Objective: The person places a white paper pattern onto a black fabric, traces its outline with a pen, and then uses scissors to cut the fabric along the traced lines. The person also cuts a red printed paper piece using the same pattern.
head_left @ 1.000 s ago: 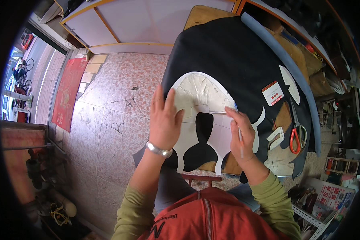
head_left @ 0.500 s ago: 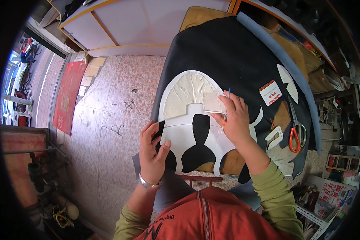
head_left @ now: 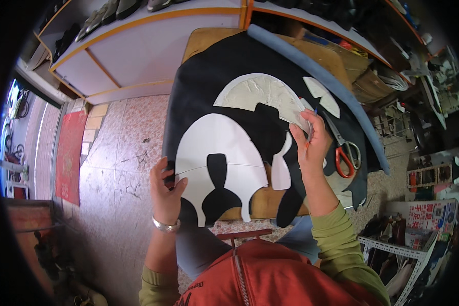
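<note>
My right hand (head_left: 311, 137) pinches the right end of a cream, crinkled arch-shaped pattern piece (head_left: 260, 89), with a pen (head_left: 315, 110) also held among its fingers. The arch is over a large black sheet (head_left: 204, 71) that looks like leather. Nearer me lies a smooth white horseshoe-shaped pattern (head_left: 196, 145), with a thin curved line across it. At its left edge my left hand (head_left: 167, 186) curls round the edge of the black sheet, thumb beside the white pattern. The left fingertips are partly hidden.
Orange-handled scissors (head_left: 344, 162) lie at the right, below a small white notched piece (head_left: 324, 97). A narrow white piece (head_left: 281, 171) rests right of the horseshoe pattern. The sheet's rolled blue-grey edge (head_left: 311, 66) runs along the far right. Shoes line a shelf (head_left: 153, 15) at the back.
The cream arch has moved off the white pattern, up and to the right, with my right hand, baring the white pattern's rounded top. My left hand stays at the left edge. The view has shifted.
</note>
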